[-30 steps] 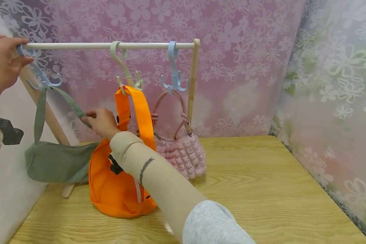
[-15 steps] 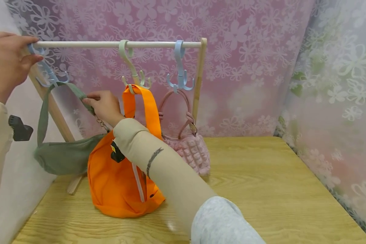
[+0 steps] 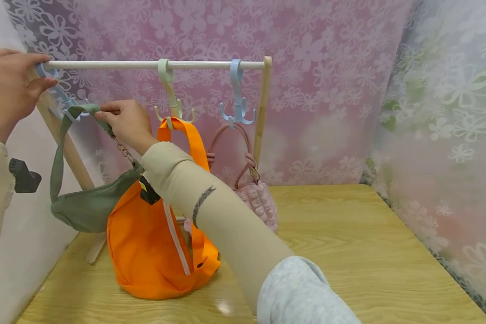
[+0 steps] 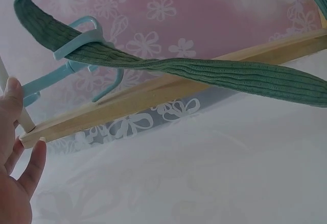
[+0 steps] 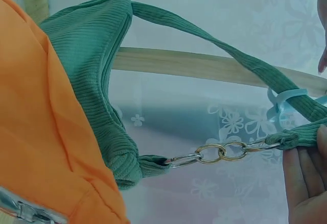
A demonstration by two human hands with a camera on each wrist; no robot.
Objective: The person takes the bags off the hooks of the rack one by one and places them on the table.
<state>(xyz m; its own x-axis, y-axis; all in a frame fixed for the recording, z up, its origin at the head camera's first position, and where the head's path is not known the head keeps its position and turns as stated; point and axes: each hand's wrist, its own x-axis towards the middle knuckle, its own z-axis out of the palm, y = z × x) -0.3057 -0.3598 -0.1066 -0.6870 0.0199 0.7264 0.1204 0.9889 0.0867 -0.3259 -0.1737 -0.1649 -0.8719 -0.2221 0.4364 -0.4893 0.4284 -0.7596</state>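
My right hand [image 3: 130, 125] pinches the strap [image 3: 58, 157] of a green corduroy shoulder bag [image 3: 91, 209], near where a metal chain [image 5: 221, 152] joins strap to bag. The strap passes over a prong of a light-blue hook [image 4: 46, 80], its gripped part raised so that it loops above the prong in the left wrist view. At the rod's left end my left hand [image 3: 12, 92] grips the top of this hook, thumb and fingers around it. The green bag hangs tilted, its right end higher, partly behind an orange backpack [image 3: 141, 252].
A white rod [image 3: 202, 65] on wooden legs [image 3: 262, 112] also bears a pale green hook [image 3: 168, 85] with the orange backpack and another blue hook [image 3: 237, 94] with a pink ruffled handbag [image 3: 259, 202]. Below is a wooden table [image 3: 348, 252]; a white wall [image 3: 36, 198] stands at left.
My right hand has risen and shifted left with the strap, lifting the green bag's right end and bringing the chain into sight. My left hand keeps its grip at the rod's left end.
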